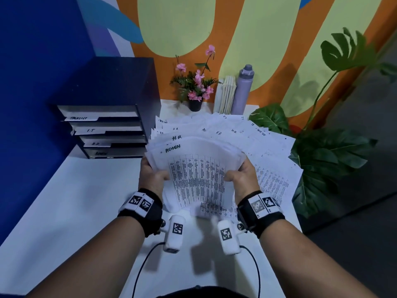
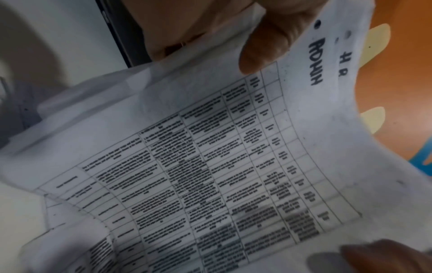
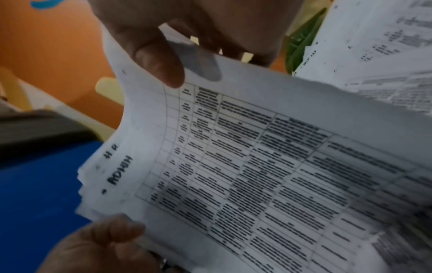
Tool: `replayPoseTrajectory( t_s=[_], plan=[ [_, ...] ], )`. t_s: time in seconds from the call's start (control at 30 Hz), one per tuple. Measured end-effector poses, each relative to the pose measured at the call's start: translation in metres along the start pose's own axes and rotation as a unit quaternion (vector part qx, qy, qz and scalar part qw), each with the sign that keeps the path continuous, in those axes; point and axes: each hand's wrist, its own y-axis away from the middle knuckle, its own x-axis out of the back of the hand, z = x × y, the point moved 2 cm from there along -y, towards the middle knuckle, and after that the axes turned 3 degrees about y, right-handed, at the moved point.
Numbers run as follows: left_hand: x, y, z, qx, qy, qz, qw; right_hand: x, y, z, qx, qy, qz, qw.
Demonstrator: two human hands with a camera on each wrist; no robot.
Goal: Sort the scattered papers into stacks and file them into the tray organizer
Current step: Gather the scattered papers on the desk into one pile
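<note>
Both hands hold up a thick bundle of papers (image 1: 197, 168) over the white table (image 1: 75, 201); its top sheet is a printed table headed "ADMIN", with an "H.R" sheet behind. My left hand (image 1: 153, 176) grips the left edge, thumb (image 2: 264, 46) on top. My right hand (image 1: 241, 176) grips the right edge, thumb (image 3: 158, 61) pressing the top sheet. More labelled sheets (image 1: 268, 147) lie fanned across the table behind and to the right. The dark tray organizer (image 1: 111, 130) stands at the back left, with trays tagged TASKLIST, I.T, H.R and ADMIN.
A flower pot (image 1: 195, 91), upright notebooks (image 1: 226, 93) and a purple bottle (image 1: 243, 89) stand along the back wall. A large leafy plant (image 1: 322, 151) crowds the table's right edge. A blue partition (image 1: 32, 82) runs along the left.
</note>
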Motion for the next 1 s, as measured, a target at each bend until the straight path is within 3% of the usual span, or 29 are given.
replayPoseTrajectory(
  t_s=[0.17,0.33,0.6,0.73,0.8,0.9,1.0],
  plan=[
    [-0.006,0.004,0.003,-0.017,0.054,-0.001,0.998,0.0,-0.001,0.0,-0.023,-0.012,0.015,1.0],
    [-0.006,0.009,0.007,-0.025,0.074,-0.024,0.997,0.006,0.002,0.002,-0.033,0.003,-0.018,0.999],
    [-0.021,-0.001,0.044,-0.089,0.003,0.101,0.991,0.007,0.011,-0.004,-0.003,0.053,-0.071,0.996],
    [-0.02,-0.006,0.048,-0.097,-0.005,0.124,0.987,0.01,0.017,-0.006,0.008,0.053,-0.09,0.994],
    [-0.018,-0.004,0.045,-0.107,0.001,0.109,0.988,0.011,0.017,-0.004,0.005,0.049,-0.084,0.995],
    [-0.011,0.002,0.031,-0.111,-0.033,0.026,0.993,0.012,0.017,0.002,-0.004,0.062,-0.065,0.996],
    [0.005,0.0,0.0,-0.036,-0.042,-0.049,0.997,0.013,0.017,0.012,-0.02,0.079,-0.047,0.996]
  ],
)
